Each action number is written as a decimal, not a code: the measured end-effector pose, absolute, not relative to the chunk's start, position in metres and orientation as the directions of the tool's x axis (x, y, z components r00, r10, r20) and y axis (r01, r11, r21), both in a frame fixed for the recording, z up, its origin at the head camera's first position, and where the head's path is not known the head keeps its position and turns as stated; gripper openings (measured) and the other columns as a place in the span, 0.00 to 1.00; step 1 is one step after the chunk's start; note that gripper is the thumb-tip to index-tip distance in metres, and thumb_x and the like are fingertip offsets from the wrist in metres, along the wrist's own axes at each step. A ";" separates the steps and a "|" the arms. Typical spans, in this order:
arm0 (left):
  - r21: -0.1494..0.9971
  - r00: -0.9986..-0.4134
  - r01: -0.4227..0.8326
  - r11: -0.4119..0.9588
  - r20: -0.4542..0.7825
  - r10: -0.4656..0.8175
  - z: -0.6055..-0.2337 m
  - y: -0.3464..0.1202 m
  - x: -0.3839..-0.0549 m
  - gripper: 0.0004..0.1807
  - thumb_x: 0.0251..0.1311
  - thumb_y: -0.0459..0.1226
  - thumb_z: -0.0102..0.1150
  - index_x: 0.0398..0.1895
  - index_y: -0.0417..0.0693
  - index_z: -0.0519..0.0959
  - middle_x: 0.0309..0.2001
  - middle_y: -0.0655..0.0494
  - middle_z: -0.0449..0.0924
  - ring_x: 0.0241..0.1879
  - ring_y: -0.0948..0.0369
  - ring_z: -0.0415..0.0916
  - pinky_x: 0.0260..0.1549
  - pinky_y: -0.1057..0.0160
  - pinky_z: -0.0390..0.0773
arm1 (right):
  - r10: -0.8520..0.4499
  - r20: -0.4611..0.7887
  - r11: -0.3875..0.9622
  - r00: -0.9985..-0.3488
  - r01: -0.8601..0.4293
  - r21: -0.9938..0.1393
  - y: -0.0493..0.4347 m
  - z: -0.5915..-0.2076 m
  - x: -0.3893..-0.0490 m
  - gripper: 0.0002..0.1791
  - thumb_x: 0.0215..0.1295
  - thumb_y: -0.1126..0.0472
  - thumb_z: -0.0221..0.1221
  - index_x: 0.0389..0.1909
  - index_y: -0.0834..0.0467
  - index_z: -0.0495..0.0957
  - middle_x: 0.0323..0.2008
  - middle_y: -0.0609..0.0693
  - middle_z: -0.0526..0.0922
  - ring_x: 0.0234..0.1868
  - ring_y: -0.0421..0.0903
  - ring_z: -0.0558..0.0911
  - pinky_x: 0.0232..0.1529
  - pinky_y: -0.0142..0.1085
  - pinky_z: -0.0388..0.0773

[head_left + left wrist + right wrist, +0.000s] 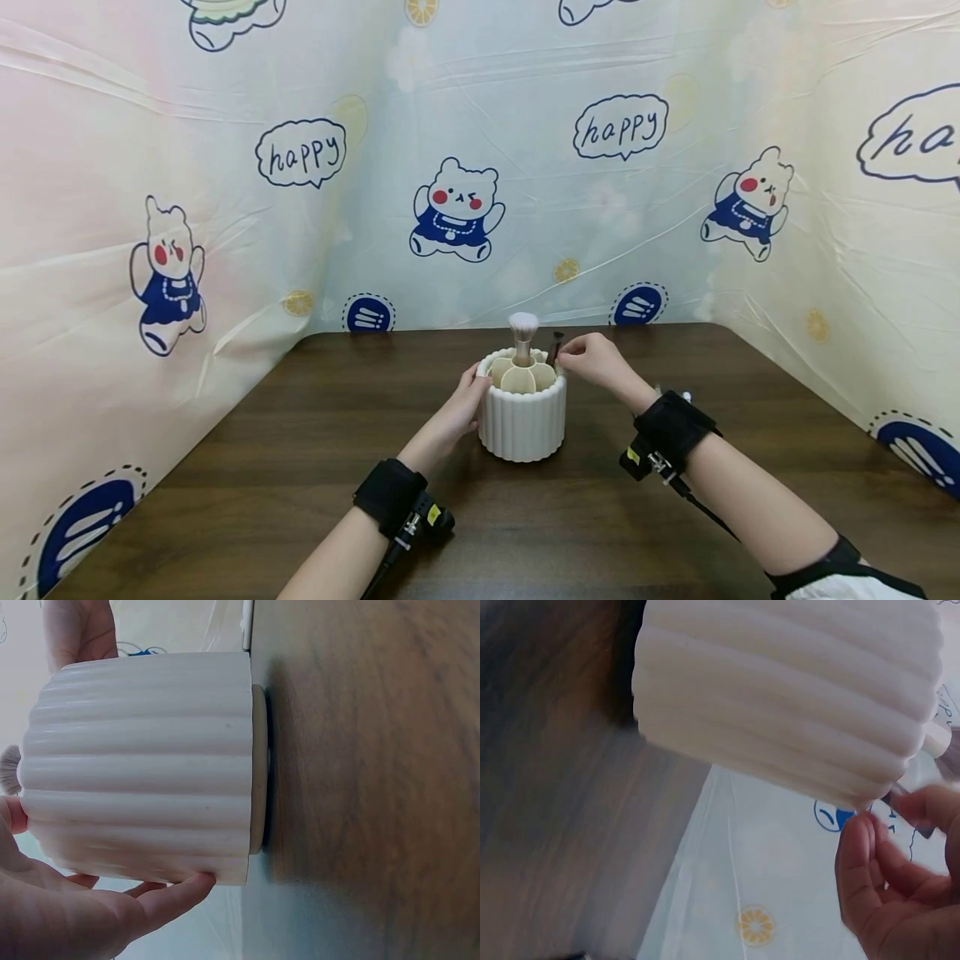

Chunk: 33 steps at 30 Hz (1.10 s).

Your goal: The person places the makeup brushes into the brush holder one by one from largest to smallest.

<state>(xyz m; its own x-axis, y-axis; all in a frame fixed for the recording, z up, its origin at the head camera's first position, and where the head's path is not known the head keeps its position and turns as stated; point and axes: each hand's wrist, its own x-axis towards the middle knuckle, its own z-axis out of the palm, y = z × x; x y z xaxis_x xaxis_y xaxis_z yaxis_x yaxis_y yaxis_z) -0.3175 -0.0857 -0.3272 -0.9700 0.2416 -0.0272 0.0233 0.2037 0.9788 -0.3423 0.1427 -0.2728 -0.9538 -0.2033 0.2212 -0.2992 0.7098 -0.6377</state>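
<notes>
A white fluted brush holder (pixel 522 425) stands upright on the table, with cream petal-shaped compartments in its top. A makeup brush (pixel 523 337) with pale bristles and a shiny ferrule rises from the middle compartment. My left hand (pixel 463 404) grips the holder's left side; in the left wrist view its thumb lies near the rim and its fingers along the wall. At the right rim, my right hand (pixel 596 360) pinches a slim dark makeup brush (pixel 555 348), which leans out of the holder. In the right wrist view the thumb partly covers that dark brush (pixel 924 825).
The dark wooden table (pixel 300 475) has a printed curtain (pixel 525 75) with bears and "happy" bubbles behind it and at both sides. Black wrist straps with cameras and cables (pixel 401 500) sit on both forearms.
</notes>
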 end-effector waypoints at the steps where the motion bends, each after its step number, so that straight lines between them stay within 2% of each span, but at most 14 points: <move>1: 0.979 -0.970 0.020 0.204 -0.030 0.241 -0.327 -0.086 -0.318 0.37 0.68 0.50 0.34 0.76 0.53 0.38 0.77 0.43 0.37 0.75 0.44 0.42 0.64 0.34 0.56 | -0.191 0.209 0.704 -0.959 -0.283 -0.652 0.143 -0.273 -0.341 0.17 0.65 0.60 0.52 0.46 0.69 0.81 0.43 0.64 0.84 0.40 0.52 0.82 0.44 0.42 0.79; 7: 0.978 -0.972 0.006 0.210 -0.044 0.231 -0.327 -0.086 -0.319 0.36 0.68 0.50 0.34 0.76 0.53 0.38 0.77 0.43 0.37 0.75 0.44 0.41 0.65 0.34 0.56 | -0.163 0.118 0.661 -0.980 -0.197 -0.724 0.138 -0.276 -0.326 0.22 0.67 0.64 0.44 0.55 0.72 0.74 0.51 0.68 0.79 0.48 0.57 0.81 0.51 0.47 0.78; 12: 0.977 -0.973 0.010 0.213 -0.040 0.228 -0.326 -0.085 -0.320 0.37 0.68 0.50 0.33 0.76 0.52 0.38 0.77 0.42 0.36 0.75 0.43 0.41 0.65 0.34 0.55 | -0.165 0.095 0.656 -0.982 -0.181 -0.733 0.130 -0.280 -0.310 0.25 0.67 0.66 0.43 0.61 0.77 0.64 0.58 0.73 0.71 0.57 0.63 0.74 0.56 0.50 0.74; 20: 0.977 -0.972 0.040 0.209 -0.011 0.236 -0.327 -0.087 -0.320 0.37 0.70 0.49 0.33 0.77 0.50 0.35 0.77 0.42 0.34 0.76 0.45 0.36 0.69 0.37 0.49 | -0.177 0.013 0.575 -0.984 -0.114 -0.810 0.113 -0.282 -0.277 0.39 0.62 0.66 0.44 0.69 0.79 0.39 0.67 0.76 0.54 0.70 0.66 0.58 0.68 0.55 0.60; 25: 0.970 -0.974 0.061 0.236 0.006 0.227 -0.327 -0.089 -0.322 0.38 0.70 0.50 0.34 0.77 0.51 0.34 0.77 0.43 0.33 0.76 0.46 0.32 0.70 0.37 0.42 | -0.226 0.007 0.473 -0.974 -0.116 -0.873 0.103 -0.286 -0.258 0.44 0.56 0.70 0.45 0.70 0.76 0.33 0.71 0.74 0.43 0.72 0.64 0.49 0.70 0.55 0.54; 33: 0.970 -0.964 0.065 0.233 0.001 0.266 -0.329 -0.090 -0.322 0.39 0.70 0.50 0.34 0.77 0.54 0.33 0.78 0.46 0.29 0.76 0.46 0.28 0.70 0.36 0.38 | -0.196 -0.008 0.447 -0.980 -0.082 -0.891 0.094 -0.294 -0.250 0.54 0.50 0.71 0.48 0.71 0.69 0.22 0.72 0.74 0.35 0.74 0.65 0.40 0.71 0.57 0.48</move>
<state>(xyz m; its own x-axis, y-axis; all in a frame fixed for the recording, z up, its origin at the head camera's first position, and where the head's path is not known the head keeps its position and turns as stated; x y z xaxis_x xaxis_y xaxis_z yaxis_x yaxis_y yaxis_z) -0.3221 -0.0900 -0.3289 -0.9641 0.2656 0.0011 0.0654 0.2331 0.9702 -0.2501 0.0938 -0.2939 -0.9805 -0.1965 -0.0078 -0.0825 0.4472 -0.8906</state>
